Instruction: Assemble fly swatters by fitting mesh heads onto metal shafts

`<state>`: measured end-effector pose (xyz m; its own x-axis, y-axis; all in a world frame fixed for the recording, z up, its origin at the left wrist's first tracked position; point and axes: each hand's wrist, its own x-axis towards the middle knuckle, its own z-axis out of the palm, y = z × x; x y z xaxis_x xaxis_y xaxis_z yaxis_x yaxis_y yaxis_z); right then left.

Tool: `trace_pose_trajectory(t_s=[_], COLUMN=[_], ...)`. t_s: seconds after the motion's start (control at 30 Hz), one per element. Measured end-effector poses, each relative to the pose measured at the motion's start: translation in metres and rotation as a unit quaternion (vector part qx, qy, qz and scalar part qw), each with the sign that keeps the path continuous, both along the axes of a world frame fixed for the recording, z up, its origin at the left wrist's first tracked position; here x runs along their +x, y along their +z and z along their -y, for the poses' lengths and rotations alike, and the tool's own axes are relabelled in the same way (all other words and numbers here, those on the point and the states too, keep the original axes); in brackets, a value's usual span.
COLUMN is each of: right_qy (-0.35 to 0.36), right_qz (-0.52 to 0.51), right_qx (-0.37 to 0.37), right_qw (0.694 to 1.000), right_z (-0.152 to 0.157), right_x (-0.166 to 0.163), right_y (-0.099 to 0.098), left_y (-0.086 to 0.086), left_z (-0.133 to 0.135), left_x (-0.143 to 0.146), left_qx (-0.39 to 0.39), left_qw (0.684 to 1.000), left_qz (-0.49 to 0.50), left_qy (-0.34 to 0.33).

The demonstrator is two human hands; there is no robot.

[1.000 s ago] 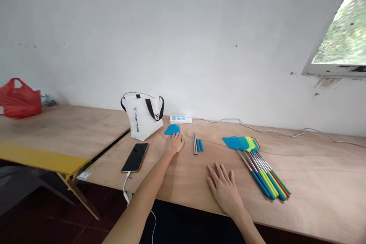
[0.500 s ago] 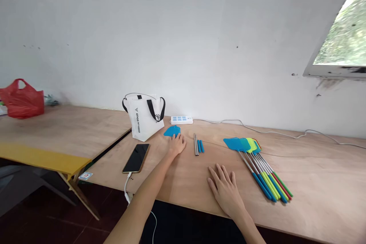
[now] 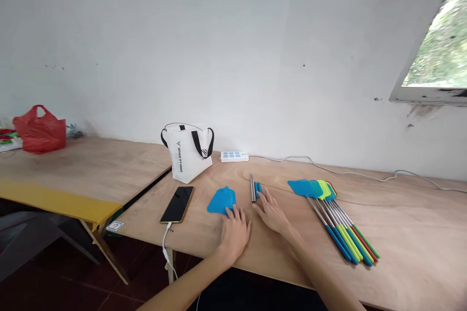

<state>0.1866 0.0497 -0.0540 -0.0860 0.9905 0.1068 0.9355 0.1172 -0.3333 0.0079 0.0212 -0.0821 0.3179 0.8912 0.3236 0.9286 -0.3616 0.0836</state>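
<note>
Lying flat on the table is a blue fly swatter head (image 3: 221,200). The fingertips of my left hand (image 3: 235,234) rest on its near right corner, fingers stretched out rather than wrapped round it. My right hand (image 3: 272,212) has its fingers apart, with the fingertips beside two short blue handle grips (image 3: 258,188); whether they touch cannot be made out. Left of these grips lie thin metal rods (image 3: 253,188), side by side. Farther right, a fanned row of whole fly swatters (image 3: 333,218) shows blue, green, yellow and red parts.
A black phone (image 3: 177,204) on a white cable lies left of my hands. Behind it stands a white tote bag (image 3: 189,158), beside a power strip (image 3: 234,156) whose cord runs along the wall. A red plastic bag (image 3: 42,131) sits on the neighbouring table (image 3: 98,160).
My left hand has drawn the blue swatter head nearer, away from the power strip. My right hand has moved forward and left to the blue grips. The view has shifted slightly.
</note>
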Motion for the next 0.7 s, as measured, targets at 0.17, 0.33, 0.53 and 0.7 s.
trace_pose_trajectory(t_s=[0.17,0.33,0.53,0.7], right_qy=[0.032,0.062,0.09,0.133], right_qz=[0.033,0.052,0.063,0.045], right_qx=[0.006,0.028,0.074,0.116], right_qw=[0.999,0.996,0.991,0.983], right_z=[-0.028,-0.029,0.005,0.058], right_x=[-0.015,-0.016,-0.009,0.01], right_y=[-0.001,0.001,-0.01,-0.014], left_y=[0.004,0.012,0.005,0.011], left_z=[0.016,0.015,0.018,0.02], left_x=[-0.004,-0.002,-0.005,-0.004], left_qx=[0.004,-0.013,-0.006,-0.035], left_qw=[1.0,0.999,0.999,0.999], left_qz=[-0.007,-0.019,-0.004,-0.006], left_qy=[0.02,0.036,0.035,0.039])
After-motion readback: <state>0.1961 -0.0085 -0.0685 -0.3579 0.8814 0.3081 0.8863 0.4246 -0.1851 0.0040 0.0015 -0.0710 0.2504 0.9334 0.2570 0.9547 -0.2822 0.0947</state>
